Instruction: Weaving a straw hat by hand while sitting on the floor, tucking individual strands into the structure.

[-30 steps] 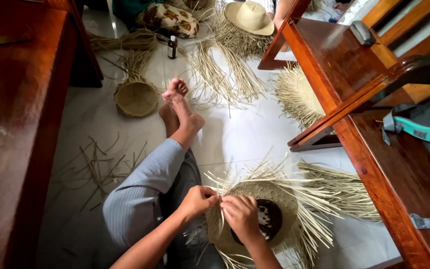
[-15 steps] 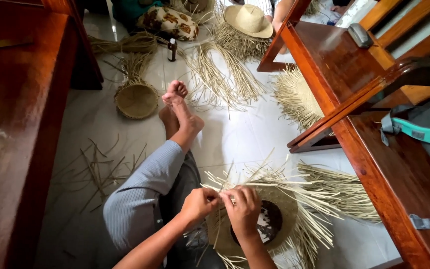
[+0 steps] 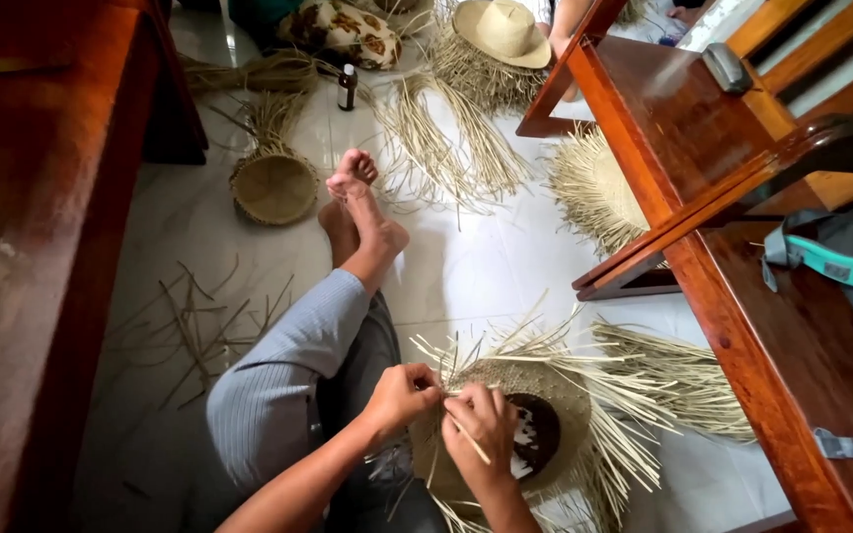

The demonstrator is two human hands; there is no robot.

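A half-woven straw hat (image 3: 555,395) with long loose strands fanning outward lies on my lap at the bottom of the head view. My left hand (image 3: 402,395) pinches thin straw strands at the hat's near left edge. My right hand (image 3: 481,426) rests on the woven part beside it, fingers closed on a strand. The two hands almost touch. A dark round form (image 3: 537,434) shows under the weave. My legs in grey trousers (image 3: 288,375) stretch ahead with bare feet (image 3: 357,197) crossed.
Wooden furniture stands left (image 3: 32,247) and right (image 3: 742,197). On the white tiled floor lie a small woven bowl shape (image 3: 273,188), straw bundles (image 3: 456,138), a finished hat (image 3: 502,30), a small dark bottle (image 3: 347,87) and scattered straw scraps (image 3: 199,326). A teal strap (image 3: 841,266) hangs at right.
Both hands have shifted slightly together at the hat's edge, working the strands; the left hand has closed in on the right. The hat and legs stay where they were.
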